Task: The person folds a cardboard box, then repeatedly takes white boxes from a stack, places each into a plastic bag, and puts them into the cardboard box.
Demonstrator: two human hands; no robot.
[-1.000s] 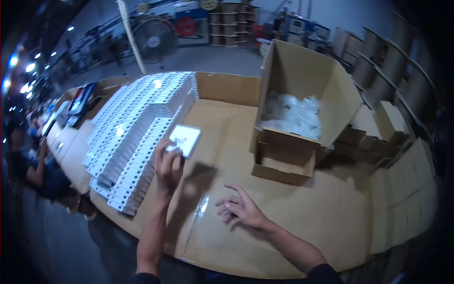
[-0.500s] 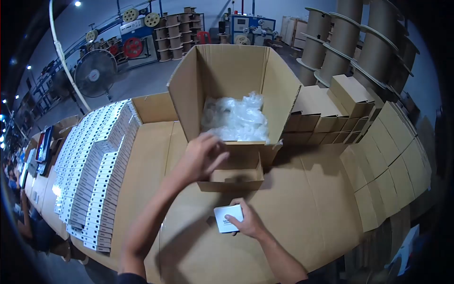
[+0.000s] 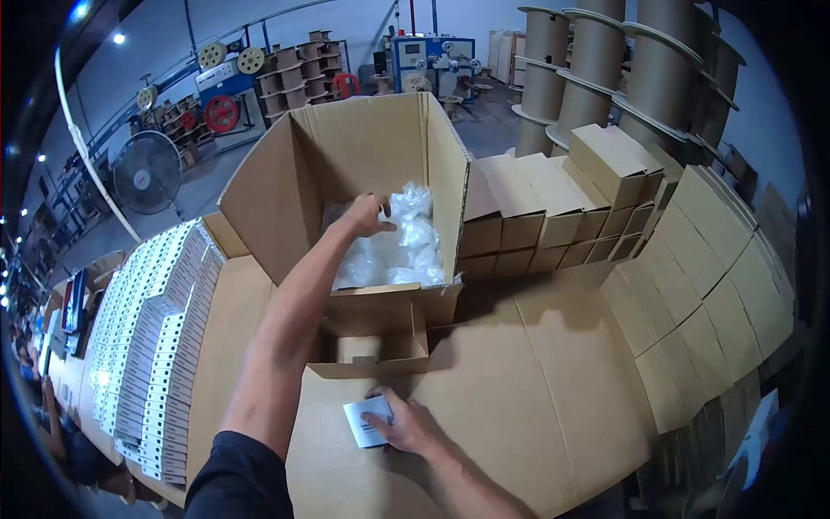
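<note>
My left hand [image 3: 369,215] is inside the large open carton [image 3: 367,130], just over crumpled clear plastic bags [image 3: 406,238]. Its fingers look parted and hold nothing I can see. My right hand [image 3: 403,423] grips a small white square booklet [image 3: 367,421] with printed text on its face, the thumb lying on top. A small open cardboard box [image 3: 402,365] stands between that hand and the large carton, with its inside partly in view.
Long stacks of white boxes [image 3: 160,346] stand on the left of the cardboard-covered table [image 3: 519,415]. Folded brown boxes [image 3: 545,195] are piled to the right of the carton, with flat cardboard [image 3: 700,303] at the far right. A fan [image 3: 147,173] stands behind.
My left hand has moved forward, from above the small box into the large carton. The right hand still holds the booklet. The view has shifted, so things sit further left.
</note>
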